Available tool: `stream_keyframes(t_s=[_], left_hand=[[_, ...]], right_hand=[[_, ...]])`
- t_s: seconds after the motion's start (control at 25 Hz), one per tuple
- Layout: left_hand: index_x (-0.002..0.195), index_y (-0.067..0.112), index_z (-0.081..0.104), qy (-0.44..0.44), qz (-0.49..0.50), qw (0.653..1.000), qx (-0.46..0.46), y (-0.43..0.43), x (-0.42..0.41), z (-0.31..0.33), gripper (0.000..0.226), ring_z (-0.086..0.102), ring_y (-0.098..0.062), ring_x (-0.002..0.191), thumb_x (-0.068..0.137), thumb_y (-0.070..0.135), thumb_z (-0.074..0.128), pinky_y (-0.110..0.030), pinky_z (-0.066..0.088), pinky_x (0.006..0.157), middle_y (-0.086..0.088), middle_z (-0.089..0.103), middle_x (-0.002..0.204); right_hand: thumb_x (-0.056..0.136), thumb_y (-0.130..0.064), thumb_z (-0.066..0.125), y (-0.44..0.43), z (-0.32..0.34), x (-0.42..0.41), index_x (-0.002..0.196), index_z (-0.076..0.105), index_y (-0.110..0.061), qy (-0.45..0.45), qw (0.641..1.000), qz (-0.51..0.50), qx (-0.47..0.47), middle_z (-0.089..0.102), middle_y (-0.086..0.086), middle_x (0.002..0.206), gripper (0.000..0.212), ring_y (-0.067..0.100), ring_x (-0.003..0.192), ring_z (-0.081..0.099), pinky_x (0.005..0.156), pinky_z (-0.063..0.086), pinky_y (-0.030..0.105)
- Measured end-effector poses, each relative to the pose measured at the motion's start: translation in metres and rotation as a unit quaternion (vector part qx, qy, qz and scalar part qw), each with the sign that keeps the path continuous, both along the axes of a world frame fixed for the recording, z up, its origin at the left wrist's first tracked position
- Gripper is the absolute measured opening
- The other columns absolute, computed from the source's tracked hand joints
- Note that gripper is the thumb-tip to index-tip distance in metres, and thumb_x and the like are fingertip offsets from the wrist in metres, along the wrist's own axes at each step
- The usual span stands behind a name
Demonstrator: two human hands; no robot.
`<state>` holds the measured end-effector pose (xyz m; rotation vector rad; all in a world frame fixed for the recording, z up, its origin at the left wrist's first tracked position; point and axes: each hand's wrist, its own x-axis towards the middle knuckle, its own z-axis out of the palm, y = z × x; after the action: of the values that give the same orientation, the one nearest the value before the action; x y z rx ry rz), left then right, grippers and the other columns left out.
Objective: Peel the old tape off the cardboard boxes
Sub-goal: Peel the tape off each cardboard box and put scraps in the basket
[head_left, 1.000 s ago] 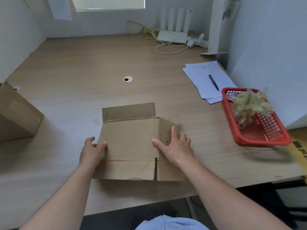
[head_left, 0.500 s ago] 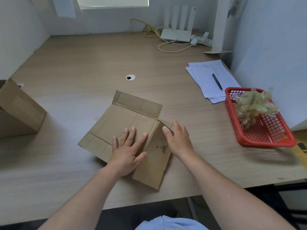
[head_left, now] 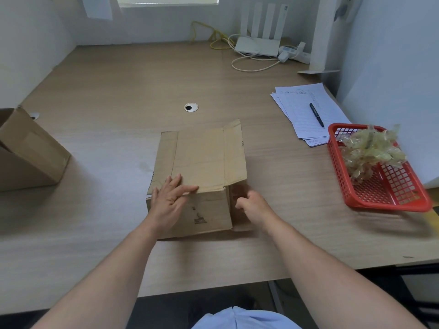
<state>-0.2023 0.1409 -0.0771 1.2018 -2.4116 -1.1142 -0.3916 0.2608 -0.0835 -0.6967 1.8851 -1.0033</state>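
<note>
- Since the earlier frame, the cardboard box [head_left: 202, 162] has been turned from a slanted, half-flattened lie into a squared-up shape, and the left hand [head_left: 169, 201] has been shifted to its near top edge.
- The left hand's fingers [head_left: 184, 187] are held straight and spread, and are pressed over that edge and the front face.
- The right hand [head_left: 253, 204] is seen at the box's open right end with its fingers curled; because of blur, it cannot be told whether anything is pinched.
- The box is set on the counter [head_left: 118, 91] close to the middle of the near edge.
- A second cardboard box [head_left: 31, 157] is placed at the left edge.
- A red basket [head_left: 384, 204] is placed at the right edge, and a wad of crumpled tape [head_left: 370, 150] is held in it.
- Papers [head_left: 299, 110] with a pen [head_left: 316, 114] laid on them are found just beyond the basket.
- A white router [head_left: 257, 45] and cables are kept along the far edge.
</note>
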Motion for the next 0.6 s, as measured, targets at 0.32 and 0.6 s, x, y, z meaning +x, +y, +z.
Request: stream_keyframes(t_s=[0.32, 0.6], left_hand=[[0.132, 0.044, 0.041, -0.042, -0.048, 0.998, -0.007, -0.002, 0.009, -0.004, 0.038, -0.004, -0.011, 0.147, 0.1, 0.025, 0.046, -0.038, -0.011, 0.116, 0.005, 0.01, 0.16], [0.15, 0.042, -0.005, -0.223, -0.084, 0.966, -0.101, -0.009, 0.009, -0.027, 0.081, -0.017, -0.012, 0.146, 0.088, 0.069, 0.039, -0.041, -0.011, 0.116, 0.009, -0.015, 0.159]], right_hand=[[0.074, 0.01, 0.048, -0.021, 0.003, 0.007, 0.049, 0.046, -0.012, -0.145, 0.988, -0.028, 0.041, 0.041, -0.013, 0.038, 0.034, 0.011, 0.061, 0.033, 0.056, 0.028, 0.023], [0.068, 0.0, 0.075, -0.008, -0.003, -0.004, 0.113, 0.062, -0.006, -0.187, 0.978, 0.034, -0.081, 0.07, 0.002, 0.103, 0.047, 0.006, 0.088, 0.065, 0.076, 0.051, 0.017]])
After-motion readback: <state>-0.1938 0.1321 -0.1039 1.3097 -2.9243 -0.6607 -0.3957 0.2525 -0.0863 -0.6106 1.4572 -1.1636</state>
